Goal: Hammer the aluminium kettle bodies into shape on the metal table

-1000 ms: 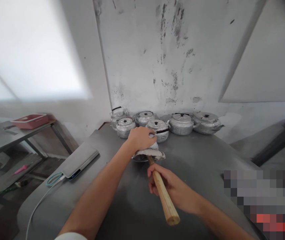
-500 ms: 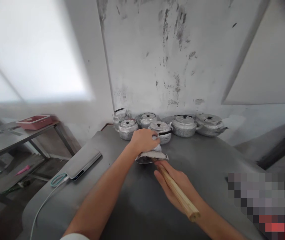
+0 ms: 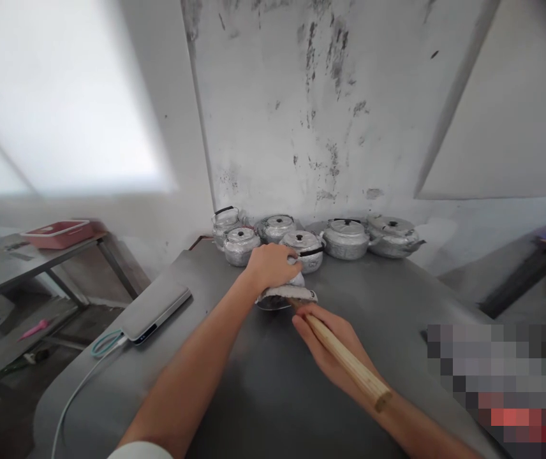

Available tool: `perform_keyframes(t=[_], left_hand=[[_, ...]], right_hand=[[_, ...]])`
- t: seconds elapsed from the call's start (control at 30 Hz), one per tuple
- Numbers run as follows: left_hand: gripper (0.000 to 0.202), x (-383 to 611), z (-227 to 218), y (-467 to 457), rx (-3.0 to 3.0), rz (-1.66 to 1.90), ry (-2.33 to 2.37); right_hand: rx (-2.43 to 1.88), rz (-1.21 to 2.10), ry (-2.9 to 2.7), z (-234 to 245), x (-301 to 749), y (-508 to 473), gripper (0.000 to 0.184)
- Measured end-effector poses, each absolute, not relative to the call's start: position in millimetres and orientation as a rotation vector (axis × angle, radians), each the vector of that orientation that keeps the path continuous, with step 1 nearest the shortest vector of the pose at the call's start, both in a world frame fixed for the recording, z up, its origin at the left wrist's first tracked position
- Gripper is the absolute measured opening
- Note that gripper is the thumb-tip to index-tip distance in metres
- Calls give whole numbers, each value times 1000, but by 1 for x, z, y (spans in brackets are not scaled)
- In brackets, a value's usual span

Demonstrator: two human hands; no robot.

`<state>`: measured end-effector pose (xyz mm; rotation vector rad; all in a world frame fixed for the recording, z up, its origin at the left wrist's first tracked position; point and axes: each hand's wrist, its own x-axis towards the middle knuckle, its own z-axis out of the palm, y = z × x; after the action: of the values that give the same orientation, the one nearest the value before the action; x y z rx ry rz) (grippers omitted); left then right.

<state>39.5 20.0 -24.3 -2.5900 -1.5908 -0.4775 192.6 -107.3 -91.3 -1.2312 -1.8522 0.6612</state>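
Here, the right hand (image 3: 342, 330) wraps a stick (image 3: 352, 364), its long axis slanting from the white cloth (image 3: 296, 294) back toward the right forearm. The left hand (image 3: 270, 264) clasps the cloth above the grey table (image 3: 258, 395); kettles (image 3: 347, 242) line a stained wall (image 3: 258, 140).

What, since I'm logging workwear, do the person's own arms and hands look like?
The left hand and right hand are bare: no glove, ring, watch or bracelet shows. The left forearm is uncovered down to a plain white sleeve with a curved edge at the picture's bottom. The right forearm is also uncovered; no sleeve shows there.
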Motion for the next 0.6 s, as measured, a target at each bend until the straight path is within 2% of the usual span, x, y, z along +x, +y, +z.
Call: perform_keyframes(t=[0.1,0.27,0.6], left_hand=[[40,39,-24,20,-2593,-481,-1589],[40,40,-24,20,-2592,-484,-1599],[39,39,-24,18,-2580,-485,-1604]], right_hand=[[-1194,593,-1882,-91,194,-107,29],[-1042,465,-1984,-99,190,-103,21],[-986,292,-2132,-86,177,-93,22]])
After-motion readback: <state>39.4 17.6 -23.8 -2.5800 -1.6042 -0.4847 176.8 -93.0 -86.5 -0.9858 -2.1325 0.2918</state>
